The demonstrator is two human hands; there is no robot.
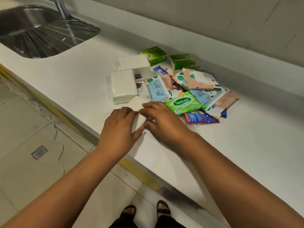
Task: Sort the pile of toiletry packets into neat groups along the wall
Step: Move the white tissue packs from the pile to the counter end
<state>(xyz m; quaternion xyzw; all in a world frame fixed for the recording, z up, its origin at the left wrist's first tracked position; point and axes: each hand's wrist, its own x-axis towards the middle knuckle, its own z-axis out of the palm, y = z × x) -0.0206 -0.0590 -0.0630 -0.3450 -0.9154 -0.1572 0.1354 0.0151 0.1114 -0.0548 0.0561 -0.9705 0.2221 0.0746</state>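
A pile of toiletry packets [194,86] lies on the white counter [79,76]. It holds white tissue packs [123,86], two green tissue packs [155,55], a green Sanicare wipes pack [183,102], patterned wipes packs and a red-blue sachet [199,118]. At the pile's near edge both hands meet on a white tissue pack [139,120]. My left hand [118,127] grips its left side and my right hand [161,120] pinches its right side. Most of that pack is hidden under the hands.
A steel sink [41,33] with a faucet [63,10] sits at the far left. The tiled wall [213,22] runs behind the pile. The counter's front edge [92,134] runs diagonally, with tiled floor, a drain and my sandalled feet below.
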